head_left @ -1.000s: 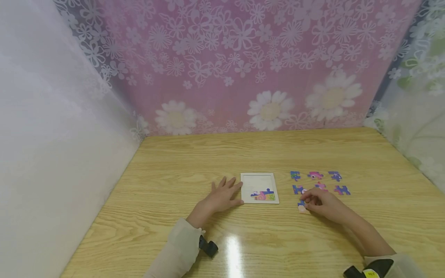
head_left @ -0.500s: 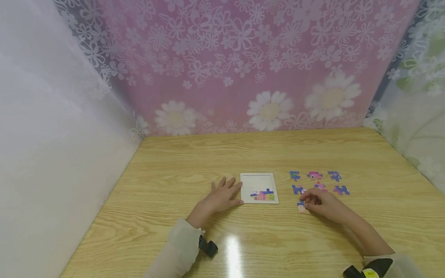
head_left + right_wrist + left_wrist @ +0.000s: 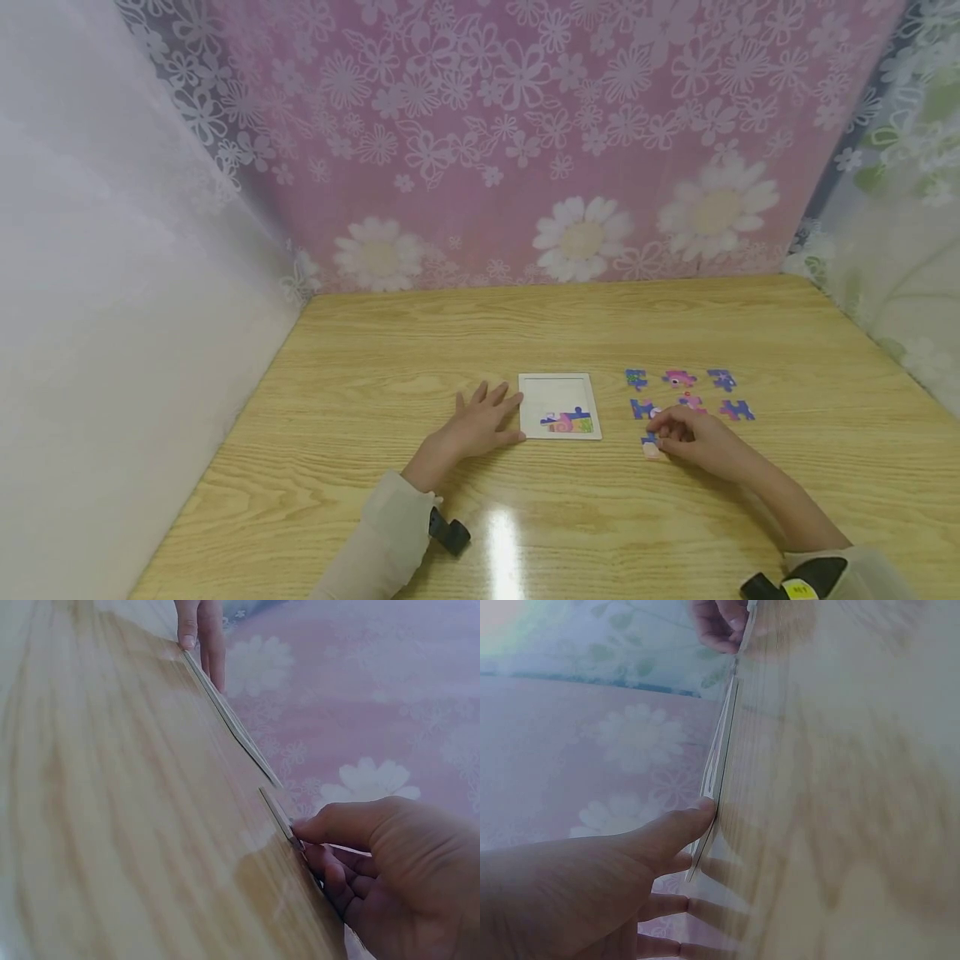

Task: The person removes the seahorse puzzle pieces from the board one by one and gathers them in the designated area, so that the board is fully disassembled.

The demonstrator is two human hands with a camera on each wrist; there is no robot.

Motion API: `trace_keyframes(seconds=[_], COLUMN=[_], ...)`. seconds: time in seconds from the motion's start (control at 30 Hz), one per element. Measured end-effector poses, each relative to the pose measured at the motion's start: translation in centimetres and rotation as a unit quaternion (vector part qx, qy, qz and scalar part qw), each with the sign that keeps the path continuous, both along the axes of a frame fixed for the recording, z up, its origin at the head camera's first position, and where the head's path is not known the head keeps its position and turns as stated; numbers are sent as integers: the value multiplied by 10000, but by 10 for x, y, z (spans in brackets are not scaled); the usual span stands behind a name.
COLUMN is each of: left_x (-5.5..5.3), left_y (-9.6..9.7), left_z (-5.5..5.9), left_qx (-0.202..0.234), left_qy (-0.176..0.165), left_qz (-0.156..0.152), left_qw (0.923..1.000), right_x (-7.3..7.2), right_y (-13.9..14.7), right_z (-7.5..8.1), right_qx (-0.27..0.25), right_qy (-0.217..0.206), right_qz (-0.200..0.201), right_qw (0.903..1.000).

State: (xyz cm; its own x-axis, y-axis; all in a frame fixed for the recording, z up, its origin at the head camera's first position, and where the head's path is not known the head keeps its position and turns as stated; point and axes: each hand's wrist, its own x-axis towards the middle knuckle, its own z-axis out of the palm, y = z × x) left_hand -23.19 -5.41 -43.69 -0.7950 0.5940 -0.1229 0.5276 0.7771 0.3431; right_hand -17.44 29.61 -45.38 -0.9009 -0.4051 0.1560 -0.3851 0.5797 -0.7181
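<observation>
My left hand (image 3: 480, 425) lies with fingers spread at the left edge of a square white puzzle tray (image 3: 551, 377). In the left wrist view the thumb (image 3: 682, 825) touches the tray's edge. A few joined pieces (image 3: 567, 421) fill part of the tray's lower right. Right of it, my right hand (image 3: 697, 437) pinches a blue and cream puzzle piece (image 3: 650, 448) between thumb and curled fingers, low at the table. The right wrist view shows the thumb (image 3: 337, 825) on this piece's edge; the fingers partly hide it.
Several loose puzzle pieces lie in two rows beyond my right hand, among them a pink piece with an eye (image 3: 678, 379) and a blue one (image 3: 738, 410). The wooden table (image 3: 420, 342) meets a pink flowered curtain (image 3: 480, 208) at the back.
</observation>
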Motion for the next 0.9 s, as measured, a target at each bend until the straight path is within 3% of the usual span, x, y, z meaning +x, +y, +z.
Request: trace_keyframes(seconds=[0.43,0.63,0.9], left_x=[1,2,1], left_y=[1,1,1], left_z=[2,2,2], left_qx=[-44,-39,23], left_qy=[21,-7,-10], left_qz=[-22,-6,-20], left_qw=[10000,10000,10000], right_x=[-3,-8,-24], right_y=[-8,-24,-54], right_z=[8,22,35], right_qx=[0,57,132], right_qy=[36,285,61], right_qz=[-382,-107,333], right_qw=[9993,9995,9993])
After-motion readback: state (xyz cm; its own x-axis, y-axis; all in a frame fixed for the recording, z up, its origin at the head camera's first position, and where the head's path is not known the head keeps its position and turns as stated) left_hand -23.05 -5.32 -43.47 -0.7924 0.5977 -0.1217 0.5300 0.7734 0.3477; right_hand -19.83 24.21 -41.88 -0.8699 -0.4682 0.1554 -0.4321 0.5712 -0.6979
